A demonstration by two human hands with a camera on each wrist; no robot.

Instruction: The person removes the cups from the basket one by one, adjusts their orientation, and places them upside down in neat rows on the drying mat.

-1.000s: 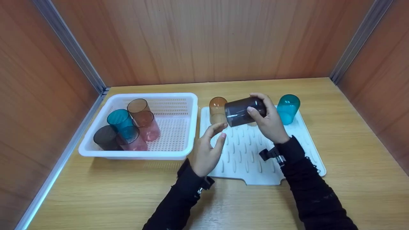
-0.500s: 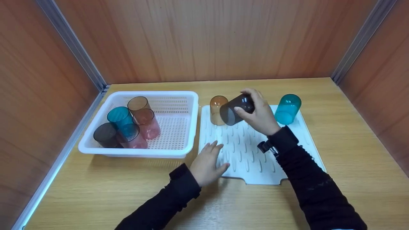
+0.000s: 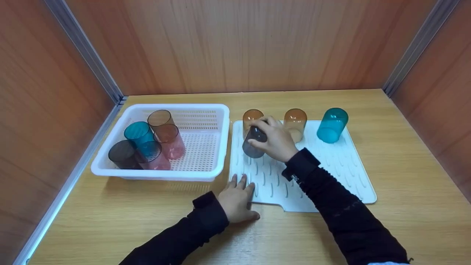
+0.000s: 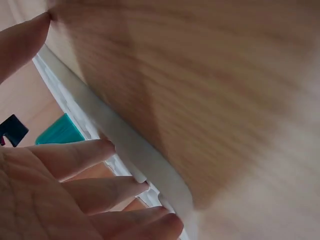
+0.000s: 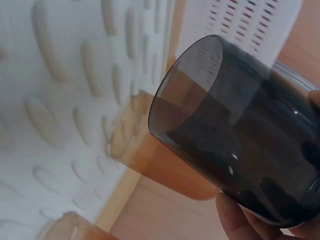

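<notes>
My right hand (image 3: pixel 276 141) grips a dark grey see-through tumbler (image 5: pixel 250 130) by its base end, mouth down, close over the white ridged draining mat (image 3: pixel 301 173). In the head view that tumbler overlaps an amber tumbler (image 3: pixel 252 115) standing upside down at the mat's back left. A second amber tumbler (image 3: pixel 295 123) and a teal tumbler (image 3: pixel 333 125) also stand upside down along the back of the mat. My left hand (image 3: pixel 237 202) lies with fingers spread at the mat's front left corner, fingertips (image 4: pixel 140 187) right at its edge.
A white plastic basket (image 3: pixel 219 147) stands left of the mat. Inside are upright tumblers: a dark grey one (image 3: pixel 123 154), a teal one (image 3: pixel 138 134), an amber one (image 3: pixel 160 117) and pink ones (image 3: pixel 173 145). Wooden panels (image 3: pixel 235 44) close off the back and sides.
My right hand has carried the dark grey tumbler left and toward me, turning it from nearly sideways to mouth down. My left hand has left the tumbler and dropped to the mat's front left corner.
</notes>
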